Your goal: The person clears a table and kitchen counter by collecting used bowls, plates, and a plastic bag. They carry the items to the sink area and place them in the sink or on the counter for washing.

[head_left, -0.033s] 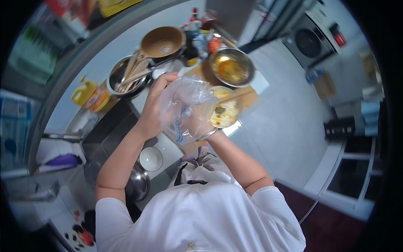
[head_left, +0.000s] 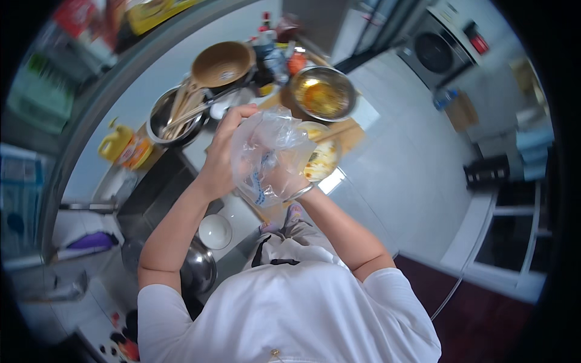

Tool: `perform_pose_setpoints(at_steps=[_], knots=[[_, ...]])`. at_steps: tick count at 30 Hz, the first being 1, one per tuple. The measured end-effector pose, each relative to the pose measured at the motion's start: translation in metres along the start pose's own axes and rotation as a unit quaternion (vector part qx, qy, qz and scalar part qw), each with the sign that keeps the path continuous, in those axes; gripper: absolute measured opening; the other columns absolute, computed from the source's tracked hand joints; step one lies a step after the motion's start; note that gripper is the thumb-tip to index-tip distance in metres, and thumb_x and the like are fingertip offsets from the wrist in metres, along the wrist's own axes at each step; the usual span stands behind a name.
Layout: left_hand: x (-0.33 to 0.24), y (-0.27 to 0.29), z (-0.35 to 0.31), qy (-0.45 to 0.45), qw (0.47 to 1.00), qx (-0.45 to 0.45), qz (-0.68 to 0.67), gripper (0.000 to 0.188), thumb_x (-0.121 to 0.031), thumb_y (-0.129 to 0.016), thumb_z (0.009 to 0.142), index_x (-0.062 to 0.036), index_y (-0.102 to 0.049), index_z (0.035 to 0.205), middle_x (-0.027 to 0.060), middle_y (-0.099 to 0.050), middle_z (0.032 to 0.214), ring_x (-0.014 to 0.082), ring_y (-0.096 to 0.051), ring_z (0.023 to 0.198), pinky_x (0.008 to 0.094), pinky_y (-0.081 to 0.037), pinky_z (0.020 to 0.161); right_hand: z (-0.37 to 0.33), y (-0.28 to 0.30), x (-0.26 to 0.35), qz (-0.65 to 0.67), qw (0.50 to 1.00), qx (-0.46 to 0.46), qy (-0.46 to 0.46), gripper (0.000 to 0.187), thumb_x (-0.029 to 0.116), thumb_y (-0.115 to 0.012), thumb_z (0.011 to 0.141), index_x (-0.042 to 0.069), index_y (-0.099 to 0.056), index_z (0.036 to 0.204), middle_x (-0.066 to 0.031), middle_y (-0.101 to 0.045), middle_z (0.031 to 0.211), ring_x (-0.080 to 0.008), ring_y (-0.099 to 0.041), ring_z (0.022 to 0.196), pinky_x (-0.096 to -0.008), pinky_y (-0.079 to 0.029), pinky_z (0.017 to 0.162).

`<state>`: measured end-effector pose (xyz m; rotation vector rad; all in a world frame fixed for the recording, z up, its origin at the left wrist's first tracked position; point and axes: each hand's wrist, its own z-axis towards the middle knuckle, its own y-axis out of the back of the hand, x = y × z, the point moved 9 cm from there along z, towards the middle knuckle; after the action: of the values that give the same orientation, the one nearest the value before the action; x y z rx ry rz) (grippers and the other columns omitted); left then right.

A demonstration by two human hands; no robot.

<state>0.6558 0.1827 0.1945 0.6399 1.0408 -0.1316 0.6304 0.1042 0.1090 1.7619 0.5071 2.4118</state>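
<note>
A clear plastic bag (head_left: 269, 154) with a strip of blue print is spread between my two hands. My left hand (head_left: 219, 151) is closed on its left side, with fingertips showing at the upper edge. Behind the crumpled film, my right hand (head_left: 283, 176) grips the bag's right side; its fingers show only dimly through the plastic. A bangle circles the right wrist. Close beyond that hand lies a plate (head_left: 330, 162) smeared with white and yellow food, partly covered by the bag. A steel bowl (head_left: 324, 94) holding yellow-orange liquid stands farther back.
At the back left are a brown round bowl (head_left: 223, 63) and a steel bowl (head_left: 158, 115) with wooden utensils. A yellow jug (head_left: 126, 147) stands left. Bottles (head_left: 266, 42) crowd the back. Near my left forearm sit a white bowl (head_left: 215, 232) and a steel lid (head_left: 198, 266).
The surroundings have shifted slightly left in the view, and the bag now covers more of the plate. My hands and the bag keep nearly the same place in the picture.
</note>
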Motion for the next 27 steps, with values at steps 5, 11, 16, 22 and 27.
perform_pose_setpoints(at_steps=[5,11,16,22,27], knots=[[-0.034,-0.120,0.047,-0.043,0.986,0.107,-0.120,0.033,-0.011,-0.065,0.076,-0.0003,-0.053,0.104,0.0096,-0.051,0.105,0.0208,-0.051,0.098,0.0310,-0.040,0.086,-0.086,0.111,-0.024,0.094,0.972,-0.198,-0.086,0.027,0.006,-0.057,0.072,0.001,-0.059,0.099,-0.0098,-0.061,0.089,-0.0186,-0.057,0.084,-0.0306,-0.046,0.075],[-0.043,-0.312,0.076,0.099,0.951,0.211,-0.205,0.019,-0.013,-0.056,0.082,-0.0013,-0.059,0.098,0.0045,-0.060,0.092,0.0127,-0.054,0.084,0.0259,-0.041,0.080,-0.236,0.230,-0.077,0.130,0.900,-0.359,-0.210,0.016,0.011,-0.051,0.083,0.000,-0.060,0.092,-0.0038,-0.061,0.077,-0.0081,-0.055,0.071,-0.0246,-0.045,0.063],[-0.055,-0.509,0.069,0.178,0.918,0.321,-0.149,0.018,-0.014,-0.055,0.081,-0.0037,-0.064,0.092,0.0011,-0.062,0.084,0.0085,-0.054,0.081,0.0255,-0.041,0.074,-0.386,0.328,-0.091,0.047,0.828,-0.495,-0.258,0.018,0.014,-0.057,0.078,-0.003,-0.057,0.079,-0.0085,-0.059,0.068,-0.0149,-0.056,0.062,-0.0294,-0.044,0.057],[-0.087,-0.728,0.001,0.168,0.833,0.525,-0.044,0.025,-0.020,-0.064,0.077,-0.0007,-0.063,0.093,0.0051,-0.063,0.087,0.0119,-0.056,0.079,0.0271,-0.042,0.071,-0.567,0.378,-0.112,-0.029,0.669,-0.656,-0.349,0.021,0.019,-0.061,0.071,-0.002,-0.057,0.074,-0.0162,-0.059,0.066,-0.0271,-0.059,0.062,-0.0366,-0.045,0.058],[-0.119,-0.851,-0.083,0.115,0.752,0.649,0.026,0.033,-0.020,-0.070,0.073,0.0015,-0.061,0.095,0.0068,-0.063,0.086,0.0133,-0.057,0.077,0.0278,-0.044,0.067,-0.693,0.356,-0.134,0.002,0.476,-0.804,-0.357,0.018,0.015,-0.062,0.068,-0.001,-0.057,0.076,-0.0128,-0.059,0.064,-0.0240,-0.058,0.060,-0.0341,-0.046,0.058]])
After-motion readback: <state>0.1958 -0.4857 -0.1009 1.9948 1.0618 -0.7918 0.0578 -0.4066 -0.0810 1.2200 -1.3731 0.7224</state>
